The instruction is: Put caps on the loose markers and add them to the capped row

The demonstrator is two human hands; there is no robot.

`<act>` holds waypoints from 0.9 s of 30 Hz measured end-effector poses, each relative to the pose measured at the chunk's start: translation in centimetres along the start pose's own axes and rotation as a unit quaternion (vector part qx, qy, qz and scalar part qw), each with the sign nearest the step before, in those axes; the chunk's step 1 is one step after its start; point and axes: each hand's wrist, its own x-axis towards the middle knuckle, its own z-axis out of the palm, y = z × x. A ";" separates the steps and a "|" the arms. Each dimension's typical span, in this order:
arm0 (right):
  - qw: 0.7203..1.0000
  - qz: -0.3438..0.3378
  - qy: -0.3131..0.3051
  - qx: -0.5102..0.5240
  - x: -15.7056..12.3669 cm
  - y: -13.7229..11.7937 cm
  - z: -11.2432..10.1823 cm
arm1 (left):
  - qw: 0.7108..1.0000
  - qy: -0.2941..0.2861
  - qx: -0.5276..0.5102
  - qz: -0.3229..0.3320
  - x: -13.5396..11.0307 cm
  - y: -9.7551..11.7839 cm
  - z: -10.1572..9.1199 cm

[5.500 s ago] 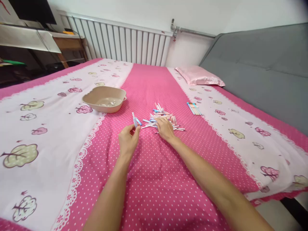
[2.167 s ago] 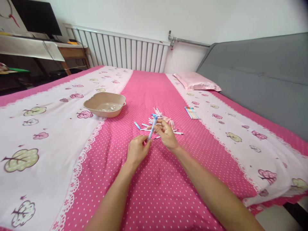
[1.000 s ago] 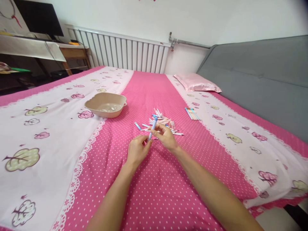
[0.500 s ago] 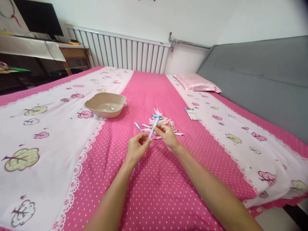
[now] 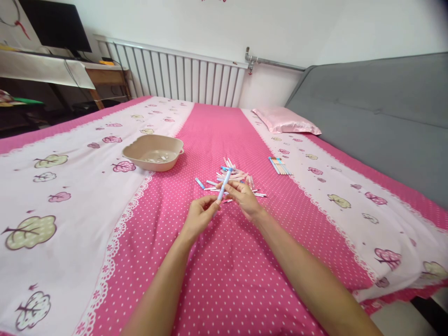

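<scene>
A light blue marker pen (image 5: 226, 181) with a darker blue end is held tilted between my two hands, above the bed. My left hand (image 5: 202, 213) pinches its lower end between thumb and fingers. Higher up, my right hand (image 5: 244, 198) grips the middle of the same pen. Just beyond the hands lies a loose pile of pen parts (image 5: 239, 177), pink, white and blue, partly hidden by my fingers. A short blue piece (image 5: 199, 183) lies apart on the pile's left. Farther right, several finished-looking pens (image 5: 279, 165) lie side by side in a row.
A beige plastic basin (image 5: 153, 161) with small pale pieces inside stands on the left of the pink dotted bedspread (image 5: 224, 280). A pink pillow (image 5: 286, 121) lies at the back right, by a grey padded headboard (image 5: 378, 107). A white radiator (image 5: 175, 70) lines the wall.
Both hands keep their hold on the pen. The left hand has shifted very slightly and its fingers look more closed around the lower end; everything else looks the same.
</scene>
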 end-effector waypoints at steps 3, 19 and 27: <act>1.000 0.006 -0.007 0.015 0.0 -0.1 0.0 | 1.000 -0.010 0.011 -0.003 -0.1 0.1 0.0; 1.000 0.004 -0.013 0.016 0.0 0.0 -0.1 | 1.000 -0.005 0.014 0.014 -0.1 0.3 0.0; 1.000 0.009 0.007 0.003 -0.1 -0.1 0.1 | 1.000 0.018 -0.008 -0.001 -0.1 0.3 0.1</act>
